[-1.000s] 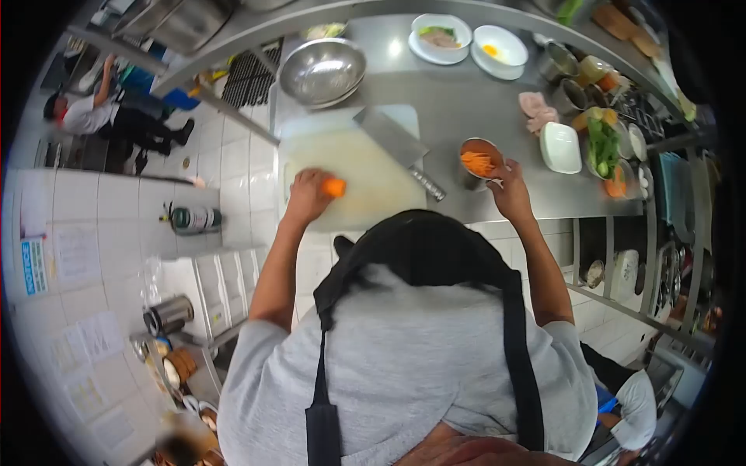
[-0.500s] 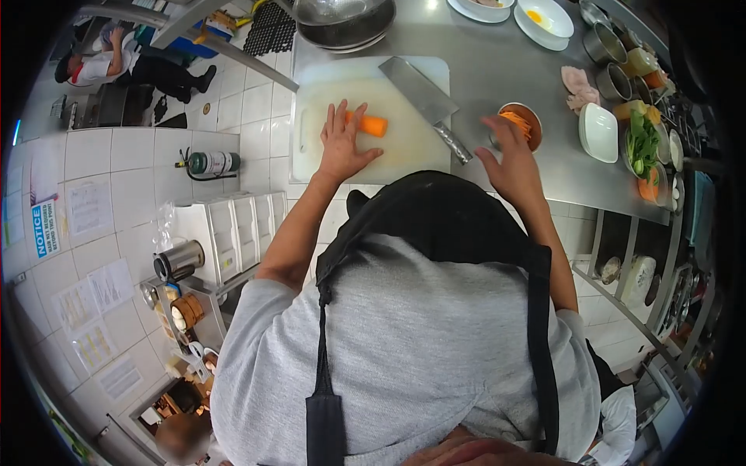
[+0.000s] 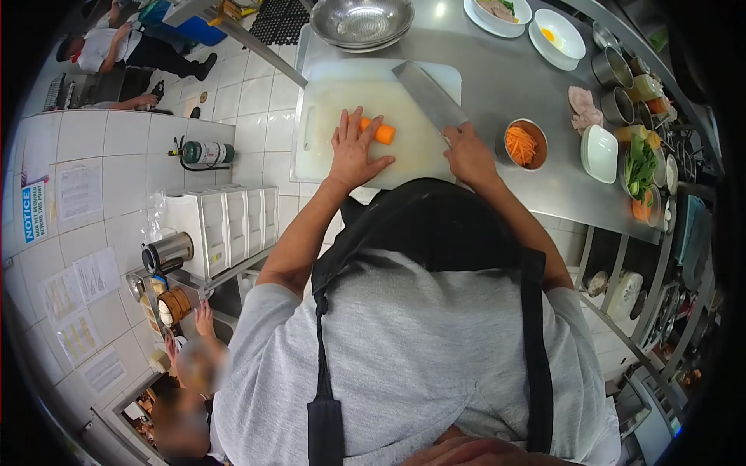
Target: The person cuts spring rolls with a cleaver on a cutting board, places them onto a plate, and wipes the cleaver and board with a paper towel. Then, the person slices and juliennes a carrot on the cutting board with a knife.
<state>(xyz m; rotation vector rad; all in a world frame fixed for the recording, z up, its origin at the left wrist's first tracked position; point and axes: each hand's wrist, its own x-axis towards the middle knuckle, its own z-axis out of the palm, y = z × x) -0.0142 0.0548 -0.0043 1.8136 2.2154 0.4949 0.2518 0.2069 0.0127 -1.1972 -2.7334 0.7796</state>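
Observation:
On the white cutting board (image 3: 318, 93) lies a piece of carrot (image 3: 385, 134). My left hand (image 3: 357, 151) rests on its left end, fingers spread over it and thumb apart. My right hand (image 3: 469, 155) is closed round the handle of a cleaver (image 3: 429, 93), whose broad blade lies over the board's right part and points away to the upper left. Most of the handle is hidden by the fingers. Right of this hand stands a metal cup (image 3: 542, 133) with shredded carrot (image 3: 520, 146) inside.
Metal bowls (image 3: 362, 22) are stacked behind the board. Plates and a bowl with an egg (image 3: 557, 37) stand at the back. A white dish (image 3: 600, 154), pink meat (image 3: 583, 108) and greens (image 3: 640, 165) are at the right. Other people are at far left and lower left.
My right hand has left the metal cup, moved left and closed on the cleaver's handle. My left hand no longer grips the carrot from the side but lies over it. The view has shifted.

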